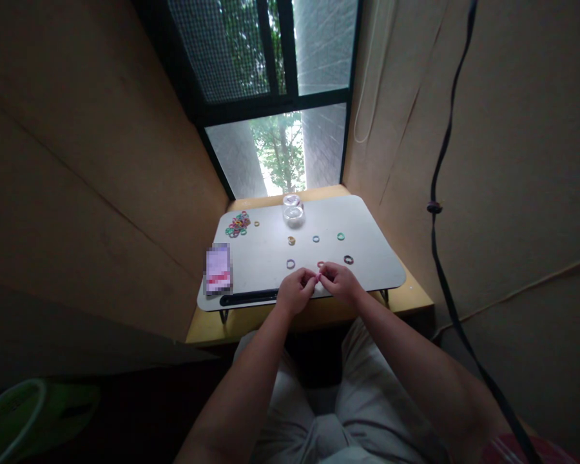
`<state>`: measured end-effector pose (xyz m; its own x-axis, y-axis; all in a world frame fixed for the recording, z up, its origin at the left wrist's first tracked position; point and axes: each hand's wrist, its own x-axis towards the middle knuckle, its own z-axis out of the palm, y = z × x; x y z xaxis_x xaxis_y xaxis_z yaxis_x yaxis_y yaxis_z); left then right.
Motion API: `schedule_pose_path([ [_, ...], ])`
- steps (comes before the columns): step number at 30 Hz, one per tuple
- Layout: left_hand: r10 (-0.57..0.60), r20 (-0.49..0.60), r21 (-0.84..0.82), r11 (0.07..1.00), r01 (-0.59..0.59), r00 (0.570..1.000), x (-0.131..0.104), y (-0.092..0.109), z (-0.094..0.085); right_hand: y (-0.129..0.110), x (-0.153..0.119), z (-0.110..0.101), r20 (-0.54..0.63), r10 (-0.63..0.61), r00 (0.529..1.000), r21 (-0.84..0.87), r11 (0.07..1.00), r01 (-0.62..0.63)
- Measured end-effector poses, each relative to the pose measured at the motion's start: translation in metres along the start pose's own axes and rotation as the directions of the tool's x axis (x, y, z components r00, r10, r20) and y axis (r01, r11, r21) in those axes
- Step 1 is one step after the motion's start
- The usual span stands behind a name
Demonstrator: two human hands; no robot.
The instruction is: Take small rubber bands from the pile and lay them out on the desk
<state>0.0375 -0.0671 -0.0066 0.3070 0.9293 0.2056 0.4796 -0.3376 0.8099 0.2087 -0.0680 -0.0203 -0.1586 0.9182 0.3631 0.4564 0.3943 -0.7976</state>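
Observation:
My left hand [297, 290] and my right hand [339, 281] meet over the front edge of the white table. Fingertips of both pinch a small pink hair tie [318, 277], mostly covered by the fingers. Just beyond them lies a red-pink hair tie [321, 263], partly hidden by my right hand. Around it rest a lavender hair tie [290, 263] and a dark brown one [348, 260]. Farther back sit a yellow-brown tie [291, 240], a blue tie [316, 238] and a green tie [341, 236], spaced apart.
A heap of mixed hair ties [238, 224] lies at the back left, with a single yellow tie [256, 223] beside it. Clear round containers [293, 214] stand at the back. A blurred purple packet [218, 269] lies left; a black slot [249, 298] runs along the table's [265, 274] front.

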Motion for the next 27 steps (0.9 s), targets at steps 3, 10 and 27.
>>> schedule_pose_path([
  [3,0.004,0.007,-0.03,1.0,-0.004,1.0,-0.0009,0.0018,-0.0003,0.0013,0.0005,0.0005,-0.005,-0.009,1.0,0.006,1.0,0.009],
  [10,0.016,-0.005,-0.078,0.997,-0.016,1.0,-0.0021,0.0027,0.0002,0.0023,0.0008,0.0011,0.005,-0.011,1.0,-0.008,1.0,0.011],
  [27,-0.056,-0.038,0.078,0.995,0.058,0.998,0.0007,0.0023,-0.0007,0.0025,-0.0009,-0.0008,0.044,-0.023,0.999,0.03,0.999,0.021],
])
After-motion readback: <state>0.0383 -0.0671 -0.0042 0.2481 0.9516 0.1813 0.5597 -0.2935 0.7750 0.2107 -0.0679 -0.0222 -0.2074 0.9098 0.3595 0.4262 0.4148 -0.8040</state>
